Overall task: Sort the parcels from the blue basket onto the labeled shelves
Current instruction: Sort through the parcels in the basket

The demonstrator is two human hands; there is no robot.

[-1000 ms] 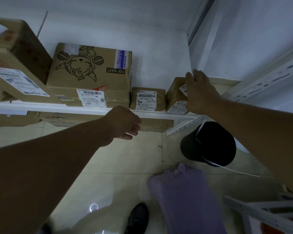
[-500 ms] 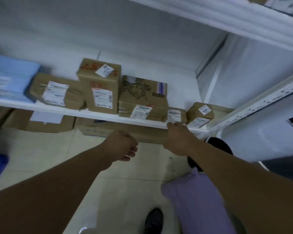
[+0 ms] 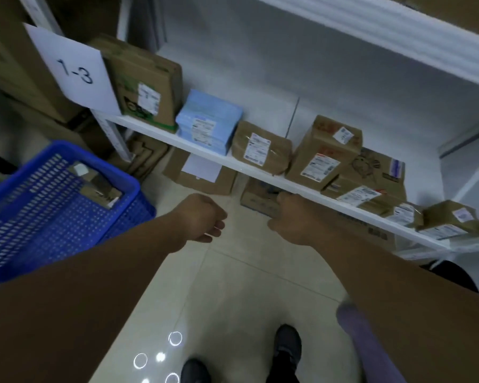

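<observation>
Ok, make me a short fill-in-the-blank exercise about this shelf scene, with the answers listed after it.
1. The paper sign on the shelf post reads ____.
2. One parcel lies in the plastic basket, whose colour is ____.
3. The left hand and the right hand each hold ____.
4. The light blue parcel rests on a white ____.
Missing words: 1-3; blue; nothing; shelf.

a blue perforated basket stands at left, holding one brown parcel. the white shelf, tagged by a "1-3" sheet, carries a row of labelled cardboard parcels and a pale blue parcel.
</observation>
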